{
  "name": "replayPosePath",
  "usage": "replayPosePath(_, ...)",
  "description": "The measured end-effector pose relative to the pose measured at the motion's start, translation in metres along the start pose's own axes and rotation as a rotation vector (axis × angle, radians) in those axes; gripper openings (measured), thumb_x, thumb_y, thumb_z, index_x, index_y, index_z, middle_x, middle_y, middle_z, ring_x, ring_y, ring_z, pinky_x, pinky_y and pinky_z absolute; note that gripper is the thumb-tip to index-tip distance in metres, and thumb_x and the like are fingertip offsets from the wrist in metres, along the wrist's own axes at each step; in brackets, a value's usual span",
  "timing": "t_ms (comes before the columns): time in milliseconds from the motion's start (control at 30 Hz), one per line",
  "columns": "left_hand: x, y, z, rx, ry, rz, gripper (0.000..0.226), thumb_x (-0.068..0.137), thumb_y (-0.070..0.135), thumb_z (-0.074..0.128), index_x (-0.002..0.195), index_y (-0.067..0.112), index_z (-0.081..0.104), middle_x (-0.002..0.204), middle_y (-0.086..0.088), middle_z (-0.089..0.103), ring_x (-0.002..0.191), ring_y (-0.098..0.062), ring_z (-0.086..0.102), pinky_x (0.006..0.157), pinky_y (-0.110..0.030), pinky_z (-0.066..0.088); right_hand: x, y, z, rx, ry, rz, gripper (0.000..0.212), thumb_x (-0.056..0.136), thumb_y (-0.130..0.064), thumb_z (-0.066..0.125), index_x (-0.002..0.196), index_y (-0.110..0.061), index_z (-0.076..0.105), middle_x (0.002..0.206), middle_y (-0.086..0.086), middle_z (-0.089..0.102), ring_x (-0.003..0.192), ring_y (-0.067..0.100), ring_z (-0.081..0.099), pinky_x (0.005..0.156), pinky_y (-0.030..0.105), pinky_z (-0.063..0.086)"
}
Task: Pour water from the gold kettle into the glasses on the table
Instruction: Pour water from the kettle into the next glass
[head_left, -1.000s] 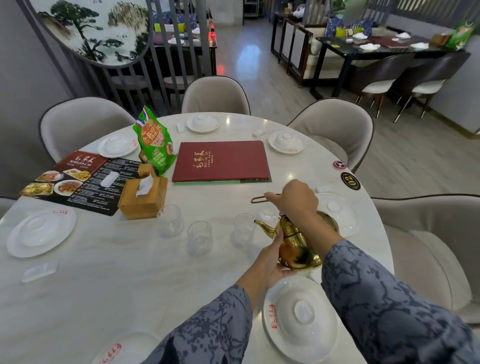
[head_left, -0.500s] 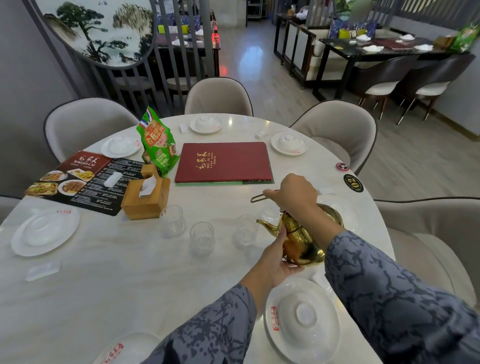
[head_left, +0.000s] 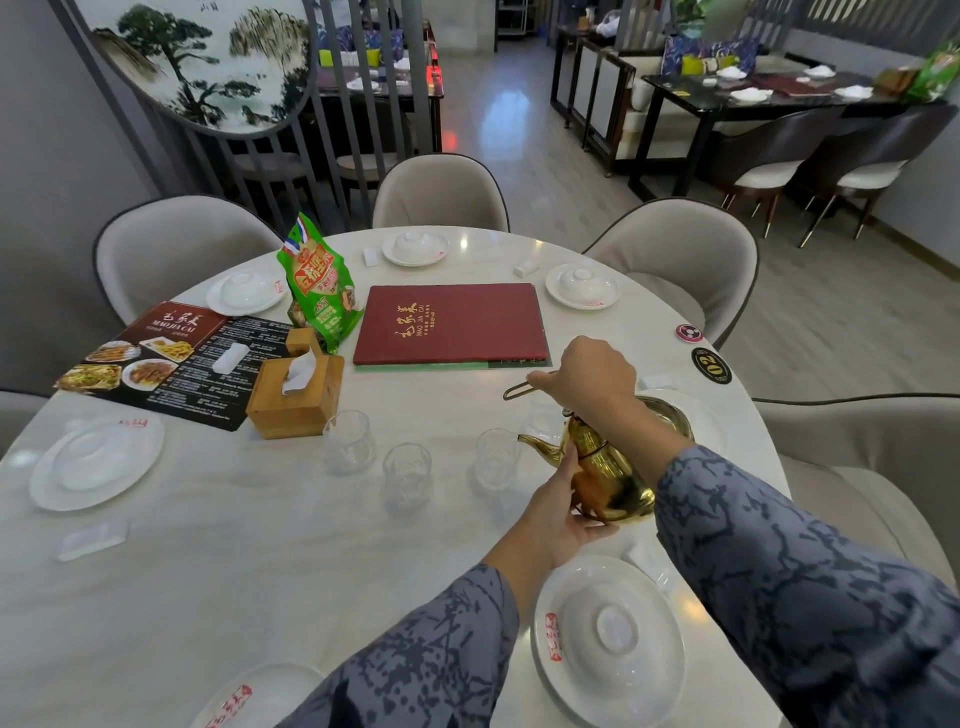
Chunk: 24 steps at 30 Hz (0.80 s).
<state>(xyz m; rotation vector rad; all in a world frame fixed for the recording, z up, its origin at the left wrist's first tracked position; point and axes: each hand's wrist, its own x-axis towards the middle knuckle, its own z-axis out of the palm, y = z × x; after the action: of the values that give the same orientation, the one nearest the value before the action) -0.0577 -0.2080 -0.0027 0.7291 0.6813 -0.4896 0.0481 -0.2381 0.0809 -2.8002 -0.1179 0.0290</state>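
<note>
Kettle, gold and shiny, is up off the bench and tipped with its spout toward the nearest glass. I have my right hand closed round the thin wire handle above the kettle, so that grip is pressed shut on the handle. My left hand is cupped against the kettle's lower belly with its fingers wrapped on the metal, steadying the tilt.

Taking the kettle as the landmark: the spout tip sits at the rim of the nearest glass, just beside it. A second glass stands further out from the spout, and a third beyond that, close to the wooden tissue box. Something glass-like may stand behind the spout under my right hand, but I cannot tell what it is. On the near side of the kettle lies a white plate with an upturned bowl; beyond it lies the red menu.

I see no stream leaving the spout, and the glasses are too clear and small for me to judge any water level. My reading is that the pour into the nearest glass is only just beginning or about to begin, and the two glasses further out are yet to be served, so most of the task remains.
</note>
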Motion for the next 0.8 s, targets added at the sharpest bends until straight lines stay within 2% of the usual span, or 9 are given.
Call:
replayPosePath(367,0.002,0.002,0.004,-0.057,-0.034,0.009,0.075,0.087,0.053,0.062,0.147,0.019,0.033,0.156,-0.015,0.035,0.141,-0.043,0.037,0.110,-0.058,0.039,0.003,-0.002,-0.007,-0.007,0.003,-0.036,0.042,0.080,-0.043,0.072,0.059,-0.016,0.047,0.051,-0.004,0.049,0.047,0.013,0.047,0.046,0.024,0.035)
replayPosePath(800,0.004,0.005,0.007,-0.063,-0.071,0.019,0.076,0.087,0.054,0.062,0.147,0.018,0.033,0.156,-0.015,0.035,0.141,-0.041,0.036,0.111,-0.059,0.038,0.003,-0.005,-0.016,-0.036,0.024,-0.057,0.045,0.081,-0.047,0.071,0.059,-0.016,0.045,0.056,-0.002,0.050,0.049,0.014,0.045,0.046,0.025,0.033)
